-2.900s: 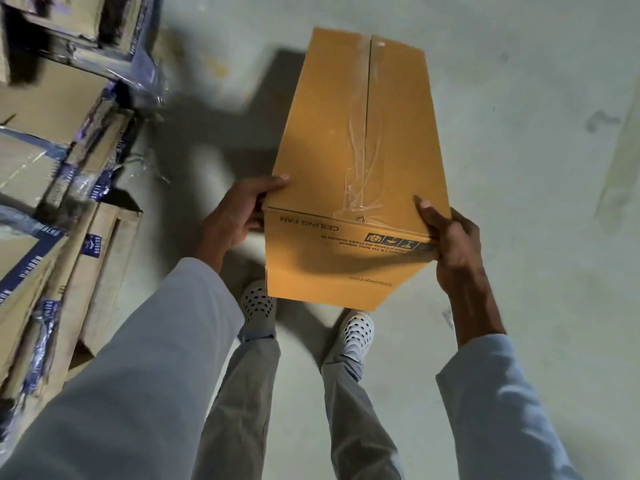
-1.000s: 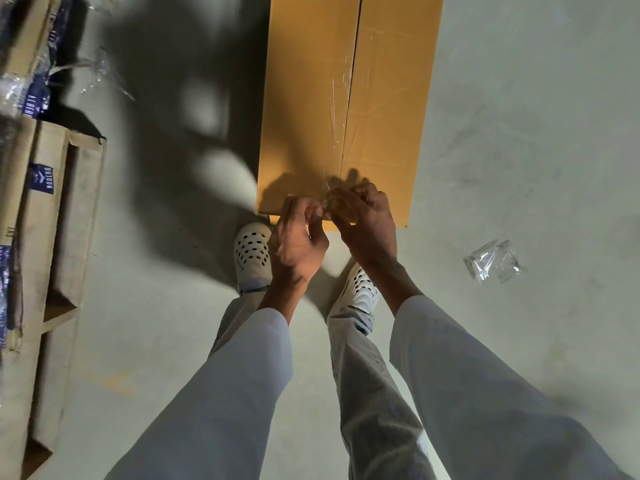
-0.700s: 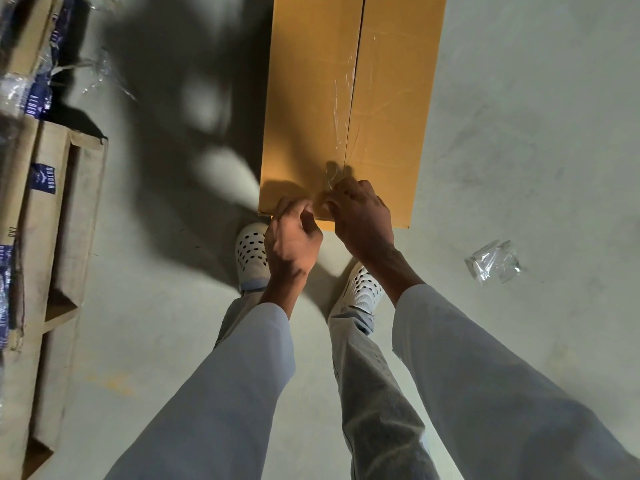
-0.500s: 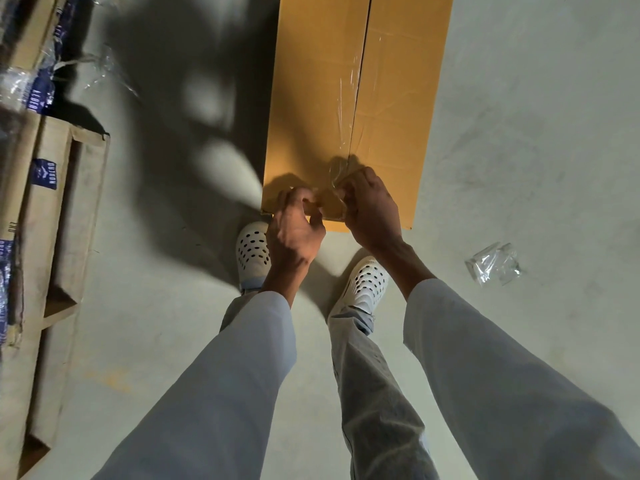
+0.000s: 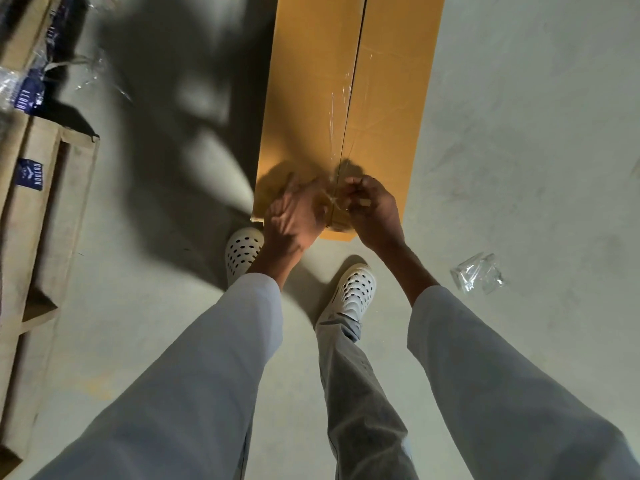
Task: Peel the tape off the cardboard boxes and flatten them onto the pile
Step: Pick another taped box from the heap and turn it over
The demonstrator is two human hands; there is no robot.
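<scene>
Our right hand has its fingers curled, pinching the clear tape at the near end of the box's centre seam. Our left hand is just beside it on the box but motion-blurred, so we can't tell its grip. The smooth tan cardboard box lies long and flat-topped on the concrete floor. A crinkled tape wad lies off right. The cardboard pile at left carries a blue label, print unreadable.
</scene>
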